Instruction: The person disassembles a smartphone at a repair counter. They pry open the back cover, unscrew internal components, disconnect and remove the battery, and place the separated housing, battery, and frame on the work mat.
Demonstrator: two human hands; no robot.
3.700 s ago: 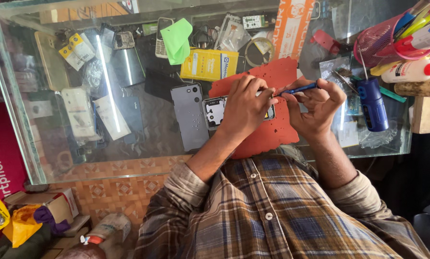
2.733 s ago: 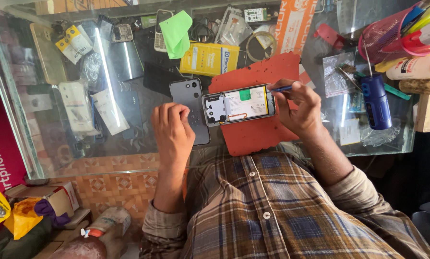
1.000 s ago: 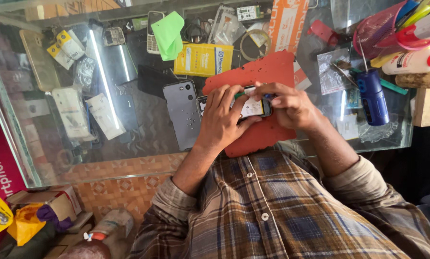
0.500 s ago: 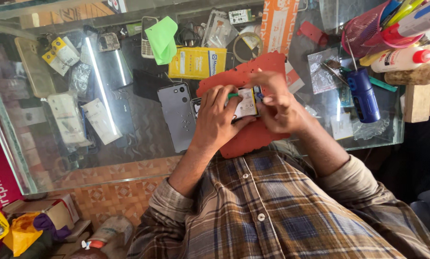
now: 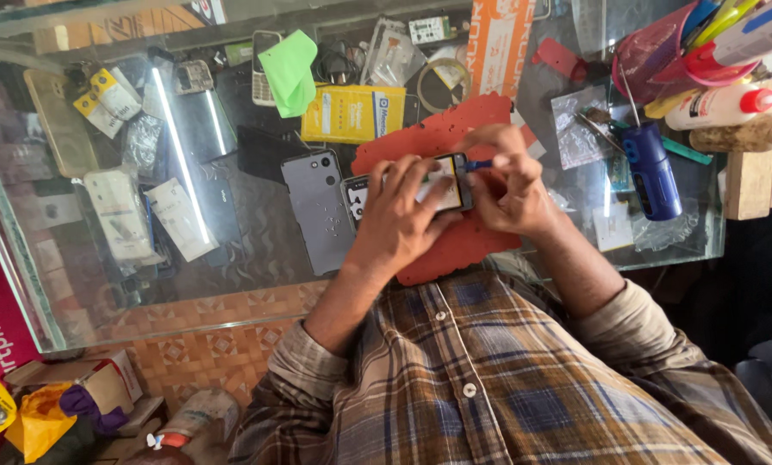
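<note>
An opened phone [image 5: 445,182] with its inner parts showing lies on a red mat [image 5: 481,245] on the glass counter. My left hand [image 5: 399,215] presses down on the phone's middle and left part, fingers spread over it. Curled at the phone's right end, my right hand [image 5: 511,185] pinches a thin blue-handled tool [image 5: 481,164] whose tip touches the phone's edge. A grey phone back cover [image 5: 317,211] with camera holes lies just left of the phone.
The glass counter [image 5: 231,258] carries a yellow box [image 5: 351,112], a green cloth [image 5: 289,73], an orange box [image 5: 498,39], a blue cylinder tool [image 5: 653,168], a plastic bag [image 5: 580,129], glue bottles [image 5: 722,103] and a wooden block [image 5: 748,181]. Phone parts lie under the glass.
My left hand left the grey back cover and came to rest on the open phone. My right hand brought the blue tool to the phone's right end. The view shifted slightly.
</note>
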